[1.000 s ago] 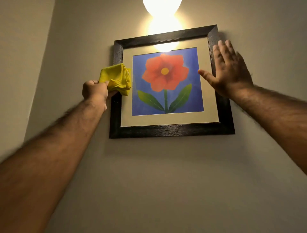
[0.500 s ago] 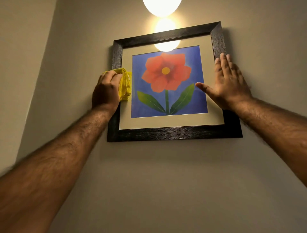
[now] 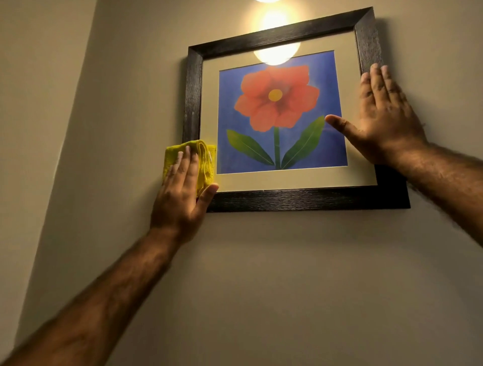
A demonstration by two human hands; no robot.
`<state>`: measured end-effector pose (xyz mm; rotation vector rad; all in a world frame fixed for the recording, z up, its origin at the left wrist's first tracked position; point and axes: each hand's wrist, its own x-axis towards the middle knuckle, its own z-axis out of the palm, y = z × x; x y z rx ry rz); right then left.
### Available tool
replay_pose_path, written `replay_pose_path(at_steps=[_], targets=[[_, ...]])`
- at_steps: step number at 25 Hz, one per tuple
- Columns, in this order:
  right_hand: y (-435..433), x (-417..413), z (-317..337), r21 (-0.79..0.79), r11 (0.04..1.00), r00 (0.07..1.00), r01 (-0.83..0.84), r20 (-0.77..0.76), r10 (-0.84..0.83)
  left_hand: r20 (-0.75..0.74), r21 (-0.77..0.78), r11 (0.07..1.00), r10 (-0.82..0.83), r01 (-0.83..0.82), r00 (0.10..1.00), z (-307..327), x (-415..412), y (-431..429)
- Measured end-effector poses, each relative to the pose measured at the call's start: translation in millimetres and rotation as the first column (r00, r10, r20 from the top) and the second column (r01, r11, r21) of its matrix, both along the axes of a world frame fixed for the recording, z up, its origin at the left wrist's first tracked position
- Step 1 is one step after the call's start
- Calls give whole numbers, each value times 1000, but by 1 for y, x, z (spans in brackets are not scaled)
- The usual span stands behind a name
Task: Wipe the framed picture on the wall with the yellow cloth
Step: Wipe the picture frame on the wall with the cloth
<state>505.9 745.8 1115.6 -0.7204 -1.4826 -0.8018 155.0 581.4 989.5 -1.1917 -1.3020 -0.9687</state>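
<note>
The framed picture (image 3: 193,86) hangs on the wall: a dark wooden frame, a cream mat and a red flower on blue. It tilts slightly, its right side higher. A folded yellow cloth (image 3: 206,159) is pressed against the frame's lower left corner under my left hand (image 3: 183,193), whose fingers lie flat on the cloth with the thumb at the bottom rail. My right hand (image 3: 384,122) lies flat and open on the frame's right side, thumb stretched over the glass, holding nothing.
A lit wall lamp (image 3: 268,1) glows just above the frame, and its glare reflects in the glass (image 3: 277,56). The beige wall (image 3: 287,274) meets another wall in a corner (image 3: 68,135) at the left.
My left hand has slid the cloth down the frame's left side, from about mid-height to the lower left corner. My right hand has stayed on the right rail. The view has shifted closer.
</note>
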Motion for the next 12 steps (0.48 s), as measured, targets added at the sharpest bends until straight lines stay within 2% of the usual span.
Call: replay_pose_path(at_steps=[3, 9, 12], targets=[[3, 0, 0, 2, 1000, 1000, -3, -9, 3, 7, -3, 1000, -9, 9, 1000, 25, 2, 0], [3, -1, -1, 16, 1000, 1000, 16, -21, -16, 145, 4, 998, -57, 58, 988, 173, 11, 6], [3, -2, -1, 13, 1000, 999, 23, -23, -23, 138, 7, 998, -62, 62, 988, 184, 9, 7]])
